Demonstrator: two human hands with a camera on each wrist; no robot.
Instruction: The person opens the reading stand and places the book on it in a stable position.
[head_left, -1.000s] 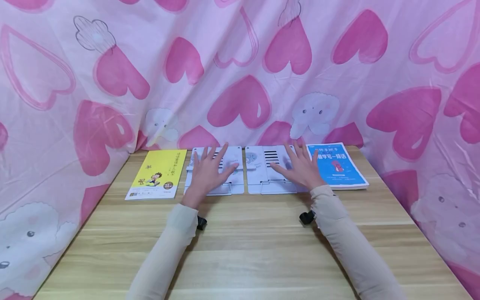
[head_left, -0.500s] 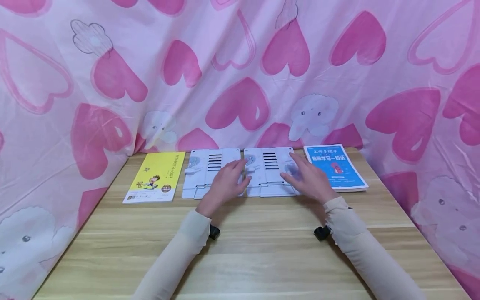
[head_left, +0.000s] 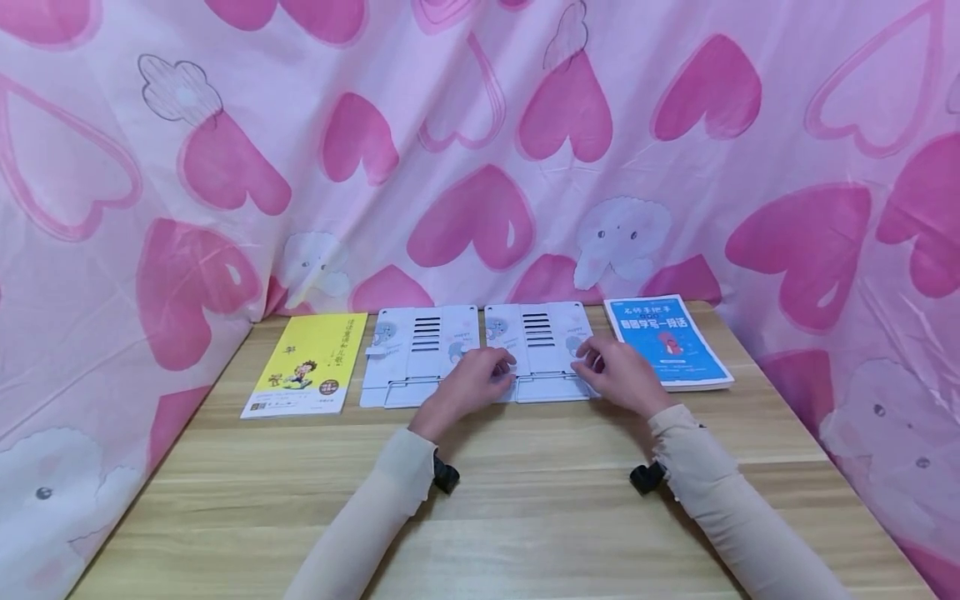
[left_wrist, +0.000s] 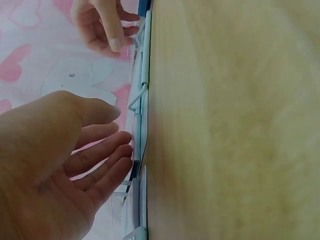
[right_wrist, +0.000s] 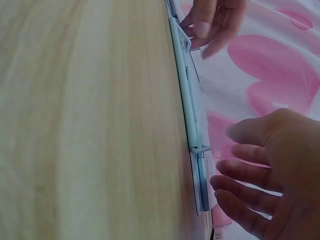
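Two pale blue-white folded book stands, each with black slots and a hinged front ledge, lie flat side by side at the back of the table in the head view. My left hand [head_left: 474, 382] hovers over the lower left corner of the right book stand [head_left: 542, 354], near the seam with the left book stand [head_left: 401, 367]. Above the right stand's other lower corner is my right hand [head_left: 621, 373]. Both wrist views show loosely bent fingers and thumbs with nothing between them. Whether any fingertip touches the stand, I cannot tell.
A yellow book [head_left: 303, 358] lies left of the stands, and a thicker blue book [head_left: 670, 340] lies at their right. Behind the wooden table [head_left: 525, 500] hangs a pink curtain [head_left: 465, 125] with hearts, which also runs along both sides.
Both hands have drawn back from over the stands toward their front edge. The left hand has shifted right, from the left stand to the right one. Spread fingers have become loosely bent.
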